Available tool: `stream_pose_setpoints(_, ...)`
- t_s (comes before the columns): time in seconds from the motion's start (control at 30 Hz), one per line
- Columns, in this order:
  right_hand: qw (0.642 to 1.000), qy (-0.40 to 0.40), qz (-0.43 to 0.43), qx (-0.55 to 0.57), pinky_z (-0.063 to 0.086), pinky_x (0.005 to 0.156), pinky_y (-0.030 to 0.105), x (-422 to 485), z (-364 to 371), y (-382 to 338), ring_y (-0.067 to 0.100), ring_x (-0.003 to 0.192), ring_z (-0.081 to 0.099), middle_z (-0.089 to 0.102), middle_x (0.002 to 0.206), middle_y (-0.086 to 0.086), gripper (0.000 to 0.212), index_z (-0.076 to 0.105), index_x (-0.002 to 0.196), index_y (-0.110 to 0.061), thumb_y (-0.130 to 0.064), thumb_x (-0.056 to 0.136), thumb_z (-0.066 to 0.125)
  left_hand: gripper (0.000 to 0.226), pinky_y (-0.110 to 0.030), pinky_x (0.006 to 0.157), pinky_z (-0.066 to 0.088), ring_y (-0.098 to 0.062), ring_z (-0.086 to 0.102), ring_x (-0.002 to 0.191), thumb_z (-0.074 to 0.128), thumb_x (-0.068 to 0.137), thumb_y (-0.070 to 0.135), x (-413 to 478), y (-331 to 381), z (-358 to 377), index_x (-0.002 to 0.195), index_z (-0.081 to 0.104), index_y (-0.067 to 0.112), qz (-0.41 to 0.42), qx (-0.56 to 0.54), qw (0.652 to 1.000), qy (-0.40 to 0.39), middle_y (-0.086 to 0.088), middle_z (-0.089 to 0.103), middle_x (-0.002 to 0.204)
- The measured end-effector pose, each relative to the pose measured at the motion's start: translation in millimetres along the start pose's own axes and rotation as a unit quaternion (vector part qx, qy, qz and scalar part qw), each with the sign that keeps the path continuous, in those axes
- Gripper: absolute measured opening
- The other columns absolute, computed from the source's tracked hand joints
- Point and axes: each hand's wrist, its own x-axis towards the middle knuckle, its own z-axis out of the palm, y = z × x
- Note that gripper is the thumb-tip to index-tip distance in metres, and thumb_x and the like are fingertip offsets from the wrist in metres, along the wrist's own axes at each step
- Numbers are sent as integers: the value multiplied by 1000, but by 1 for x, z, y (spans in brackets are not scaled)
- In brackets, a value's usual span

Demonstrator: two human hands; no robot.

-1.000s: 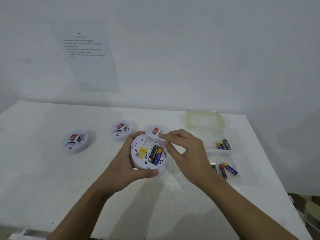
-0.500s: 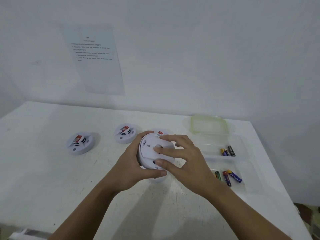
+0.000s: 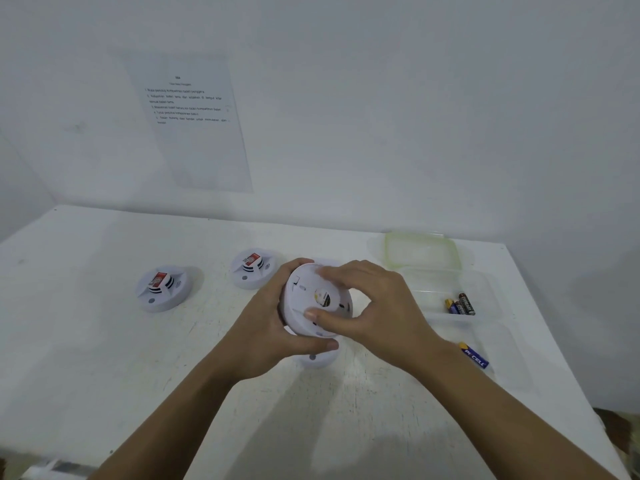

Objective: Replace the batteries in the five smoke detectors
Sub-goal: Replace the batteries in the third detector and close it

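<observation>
Progress seems midway: we grip the smoke detector above the table, left hand curled round its rim, right hand clasping its back cover, while two more detectors sit leftward and batteries wait in the tray

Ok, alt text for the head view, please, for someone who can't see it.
The left hand grips the rim of a white smoke detector over a white table, and the right hand holds its back cover. Two more detectors sit to the left; loose batteries lie in a clear tray to the right.
</observation>
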Motion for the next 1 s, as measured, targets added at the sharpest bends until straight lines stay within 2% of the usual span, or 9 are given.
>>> stream_pose_setpoints(0.1, 1000, 15, 16, 17, 55, 79, 25, 3, 1, 3, 6, 94, 64, 68, 99, -17, 52, 73, 115, -25, -54, 73, 82, 85, -18, 90, 54, -11, 62, 120, 91, 66, 12, 3, 1, 2, 135, 46, 33, 2, 0, 1000, -6, 19, 63, 125)
stream_pose_setpoints(0.17, 999, 23, 24, 16, 55, 76, 25, 6, 2, 4, 6, 89, 65, 66, 93, -16, 51, 75, 112, -26, -55, 71, 82, 86, -23, 92, 56, -15, 62, 120, 91, 66, 6, 5, -2, 3, 137, 47, 29, 2, -4, 1000, -10, 14, 64, 126)
stream_pose_setpoints(0.3, 998, 36, 44, 11, 56, 72, 21, 10, 1, 3, 5, 83, 66, 63, 87, -15, 58, 77, 109, -29, -67, 66, 75, 89, -37, 99, 56, -24, 59, 124, 92, 68, 10, 8, -10, 5, 143, 44, 19, 6, 5, 1000, -1, 4, 61, 133)
stream_pose_setpoints(0.43, 995, 45, 82, 27, 56, 72, 19, 11, 0, 5, 1, 81, 66, 67, 85, -16, 59, 78, 103, -32, -70, 57, 75, 88, -32, 100, 55, -21, 59, 124, 92, 68, 10, 10, -11, 7, 142, 44, 21, 12, 12, 1000, -3, 8, 61, 132)
stream_pose_setpoints(0.6, 988, 42, 140, 54, 59, 72, 28, 11, 3, 11, 3, 75, 67, 71, 84, -15, 55, 78, 96, -33, -66, 53, 84, 87, -24, 96, 56, -15, 61, 121, 93, 65, 11, 12, -9, 8, 136, 48, 30, 13, 34, 999, -5, 17, 63, 127)
stream_pose_setpoints(0.73, 977, 11, 168, 134, 61, 78, 32, 16, 3, 16, 7, 84, 70, 73, 93, -11, 45, 78, 105, -27, -45, 65, 91, 92, -25, 88, 59, -9, 64, 113, 98, 60, 22, 16, -11, 5, 135, 48, 36, 2, 70, 997, 11, 22, 64, 122)
stream_pose_setpoints(0.8, 968, -6, 175, 182, 61, 82, 29, 18, 5, 13, 10, 91, 70, 71, 99, -9, 39, 76, 112, -26, -38, 76, 86, 97, -24, 81, 61, -6, 65, 108, 98, 57, 29, 18, -11, 0, 138, 46, 35, -9, 82, 996, 21, 25, 63, 119)
stream_pose_setpoints(0.9, 950, -25, 199, 239, 56, 86, 21, 22, 12, 2, 5, 102, 67, 70, 111, -9, 33, 71, 119, -29, -42, 89, 71, 101, -18, 71, 57, -7, 66, 102, 98, 56, 39, 18, -14, -10, 142, 44, 34, 2, 122, 992, 28, 24, 63, 119)
stream_pose_setpoints(1.0, 933, -46, 224, 277, 54, 100, 33, 29, 20, -3, 12, 109, 67, 71, 112, -8, 30, 69, 118, -29, -47, 94, 63, 100, -14, 65, 54, -6, 64, 94, 95, 56, 49, 16, -15, -20, 140, 41, 39, 16, 162, 986, 29, 25, 60, 118)
